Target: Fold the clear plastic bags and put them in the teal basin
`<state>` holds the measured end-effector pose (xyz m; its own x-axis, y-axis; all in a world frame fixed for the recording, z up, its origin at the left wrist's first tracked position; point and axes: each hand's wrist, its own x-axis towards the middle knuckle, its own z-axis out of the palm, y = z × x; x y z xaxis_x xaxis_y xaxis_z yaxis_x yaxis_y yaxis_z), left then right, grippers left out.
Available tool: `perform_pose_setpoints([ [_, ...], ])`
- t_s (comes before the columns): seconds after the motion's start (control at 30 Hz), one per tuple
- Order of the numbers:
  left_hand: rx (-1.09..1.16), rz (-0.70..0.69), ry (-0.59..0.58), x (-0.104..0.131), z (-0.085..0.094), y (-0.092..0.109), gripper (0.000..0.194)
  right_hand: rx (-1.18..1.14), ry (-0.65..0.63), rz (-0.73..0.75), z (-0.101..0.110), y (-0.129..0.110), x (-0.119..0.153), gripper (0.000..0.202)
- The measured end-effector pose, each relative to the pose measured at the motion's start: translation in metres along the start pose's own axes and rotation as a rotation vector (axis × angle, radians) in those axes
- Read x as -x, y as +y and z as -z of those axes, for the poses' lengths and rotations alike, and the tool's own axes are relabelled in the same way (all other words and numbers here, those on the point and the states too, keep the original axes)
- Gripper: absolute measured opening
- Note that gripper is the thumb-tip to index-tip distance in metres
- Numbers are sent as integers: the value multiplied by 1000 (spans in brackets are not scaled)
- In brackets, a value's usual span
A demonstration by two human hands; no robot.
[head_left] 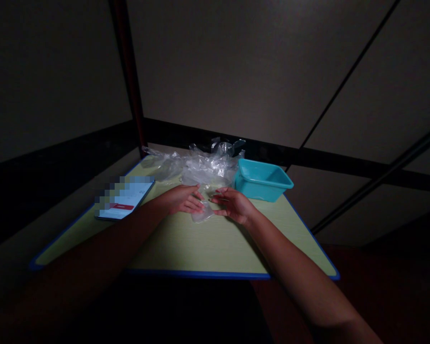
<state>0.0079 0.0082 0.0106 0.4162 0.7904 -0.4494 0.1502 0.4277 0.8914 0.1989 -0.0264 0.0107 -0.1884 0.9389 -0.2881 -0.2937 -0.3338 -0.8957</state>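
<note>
Between my two hands, near the middle of the table, is a small clear plastic bag. My left hand has its fingers bent together against the bag's left side, with the thumb at its upper part. On the bag's right, my right hand is held with its fingers curved and apart, the fingertips close to the plastic; whether they touch it is hard to tell. Behind both hands lies a heap of crumpled clear plastic bags.
A turquoise basket stands at the table's right back edge. To the left lies a tablet with a lit screen. The yellow-green table has a blue rim, and dark wall panels rise behind it.
</note>
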Motion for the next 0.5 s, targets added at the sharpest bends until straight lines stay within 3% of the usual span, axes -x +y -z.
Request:
perform_pose_setpoints([
  [0.17, 16, -1, -22, -1, 2, -1, 40, 120, 14, -63, 2, -1, 1, 9],
  [0.3, 14, -10, -25, -2, 3, -2, 39, 190, -48, -117, 1, -4, 5, 9],
  [0.5, 9, -24, -43, -3, 4, -4, 42, 285, 52, -85, 2, -7, 6, 9],
])
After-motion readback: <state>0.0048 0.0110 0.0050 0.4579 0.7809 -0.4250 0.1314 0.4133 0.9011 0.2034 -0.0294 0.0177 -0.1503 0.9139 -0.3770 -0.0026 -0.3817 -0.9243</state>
